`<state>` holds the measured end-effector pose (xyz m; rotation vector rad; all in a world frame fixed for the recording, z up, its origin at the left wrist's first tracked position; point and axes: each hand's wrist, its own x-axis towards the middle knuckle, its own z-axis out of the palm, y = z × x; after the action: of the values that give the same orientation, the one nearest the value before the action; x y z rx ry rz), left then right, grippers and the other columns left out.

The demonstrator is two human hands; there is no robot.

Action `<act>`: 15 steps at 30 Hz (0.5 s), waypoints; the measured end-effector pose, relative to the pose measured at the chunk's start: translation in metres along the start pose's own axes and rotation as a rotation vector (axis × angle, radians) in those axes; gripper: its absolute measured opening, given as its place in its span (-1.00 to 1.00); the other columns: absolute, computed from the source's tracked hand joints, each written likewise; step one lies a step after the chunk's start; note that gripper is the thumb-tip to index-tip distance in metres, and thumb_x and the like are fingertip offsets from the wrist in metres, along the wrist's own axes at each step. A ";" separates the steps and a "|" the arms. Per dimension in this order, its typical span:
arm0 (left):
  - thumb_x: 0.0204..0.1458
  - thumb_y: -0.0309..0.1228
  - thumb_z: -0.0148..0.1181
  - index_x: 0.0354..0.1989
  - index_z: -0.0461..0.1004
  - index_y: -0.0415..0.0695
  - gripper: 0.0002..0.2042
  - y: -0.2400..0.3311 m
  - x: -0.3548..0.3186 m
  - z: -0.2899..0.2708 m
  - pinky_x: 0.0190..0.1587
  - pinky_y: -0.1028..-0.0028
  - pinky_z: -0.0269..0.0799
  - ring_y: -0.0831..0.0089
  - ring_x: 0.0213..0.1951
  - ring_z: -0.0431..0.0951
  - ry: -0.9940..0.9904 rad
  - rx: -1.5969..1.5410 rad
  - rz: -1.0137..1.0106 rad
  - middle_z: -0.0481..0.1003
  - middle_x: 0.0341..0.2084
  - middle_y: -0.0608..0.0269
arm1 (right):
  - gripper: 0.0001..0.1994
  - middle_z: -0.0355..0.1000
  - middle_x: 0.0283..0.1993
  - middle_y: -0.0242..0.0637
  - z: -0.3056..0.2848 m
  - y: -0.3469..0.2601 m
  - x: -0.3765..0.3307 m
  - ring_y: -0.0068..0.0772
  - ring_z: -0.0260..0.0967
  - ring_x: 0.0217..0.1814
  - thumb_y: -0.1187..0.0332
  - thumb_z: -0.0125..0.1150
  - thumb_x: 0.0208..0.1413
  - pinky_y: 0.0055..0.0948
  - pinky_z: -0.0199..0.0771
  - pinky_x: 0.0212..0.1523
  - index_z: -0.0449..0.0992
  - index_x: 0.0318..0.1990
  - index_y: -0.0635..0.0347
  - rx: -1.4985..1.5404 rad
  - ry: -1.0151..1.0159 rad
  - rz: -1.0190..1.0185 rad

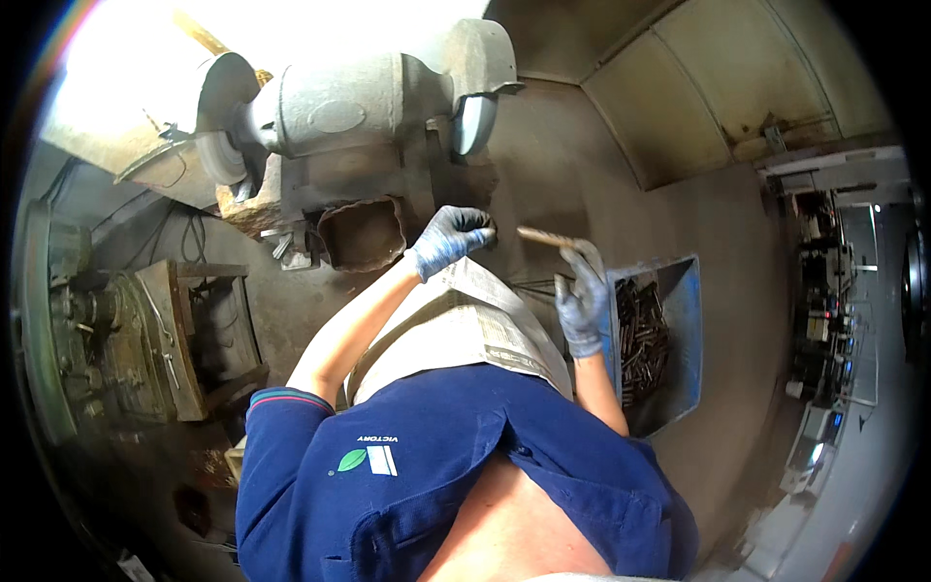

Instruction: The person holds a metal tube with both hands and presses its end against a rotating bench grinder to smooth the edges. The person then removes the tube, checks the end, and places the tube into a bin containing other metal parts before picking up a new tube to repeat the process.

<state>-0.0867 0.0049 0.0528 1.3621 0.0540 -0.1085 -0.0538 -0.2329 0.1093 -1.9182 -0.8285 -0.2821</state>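
Note:
My right hand point(583, 301), in a grey work glove, pinches one end of a drill bit point(545, 236), a slim brownish rod whose other end points left. My left hand point(450, 241), in a blue-grey glove, is raised beside it, fingers curled toward the thumb; whatever it may hold is hidden. A small gap separates the left fingertips from the rod's free end. Ahead of both hands stands a grey bench grinder point(339, 102) with a left wheel point(221, 158) and a right wheel point(474, 124). Neither hand touches it.
At my right a blue bin point(687, 335) holds many similar dark rods point(640, 339). Below the grinder sits a rusty open container point(402, 218). A greenish machine point(116, 330) stands at the left. A pale apron point(427, 335) covers my lap. Metal panels point(693, 87) rise far right.

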 end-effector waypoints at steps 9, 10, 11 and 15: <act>0.05 -0.46 0.13 -0.25 0.49 -0.27 -0.85 -0.045 -0.095 -0.066 -0.30 0.56 0.47 0.53 -0.40 0.52 0.574 -0.017 -0.205 0.52 -0.43 0.27 | -0.80 0.44 -0.19 -0.13 -0.178 0.093 -0.130 -0.31 0.37 -0.14 0.45 0.19 0.02 -0.41 0.34 -0.05 0.52 -0.25 0.43 -0.505 0.245 0.374; 0.04 -0.49 0.14 -0.25 0.48 -0.30 -0.85 -0.061 -0.109 -0.075 -0.31 0.53 0.50 0.50 -0.41 0.52 0.616 -0.077 -0.192 0.51 -0.44 0.22 | -0.80 0.45 -0.19 -0.13 -0.194 0.109 -0.146 -0.31 0.37 -0.14 0.44 0.20 0.02 -0.40 0.34 -0.04 0.52 -0.25 0.42 -0.552 0.250 0.418; 0.03 -0.52 0.14 -0.25 0.46 -0.34 -0.85 -0.079 -0.119 -0.085 -0.31 0.50 0.54 0.47 -0.42 0.53 0.659 -0.138 -0.176 0.51 -0.44 0.18 | -0.80 0.45 -0.19 -0.12 -0.201 0.120 -0.152 -0.32 0.37 -0.15 0.43 0.21 0.01 -0.39 0.34 -0.03 0.52 -0.25 0.42 -0.599 0.255 0.460; 0.03 -0.49 0.13 -0.29 0.48 -0.32 -0.86 -0.090 -0.167 -0.087 -0.33 0.51 0.53 0.49 -0.43 0.53 0.805 -0.142 -0.201 0.51 -0.46 0.20 | -0.80 0.46 -0.21 -0.11 -0.156 0.098 -0.093 -0.31 0.38 -0.17 0.43 0.20 0.01 -0.38 0.34 -0.03 0.52 -0.26 0.40 -0.623 0.224 0.325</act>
<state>-0.2599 0.0796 -0.0354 1.1818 0.8577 0.2767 -0.0340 -0.4340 0.0676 -2.4985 -0.2783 -0.5934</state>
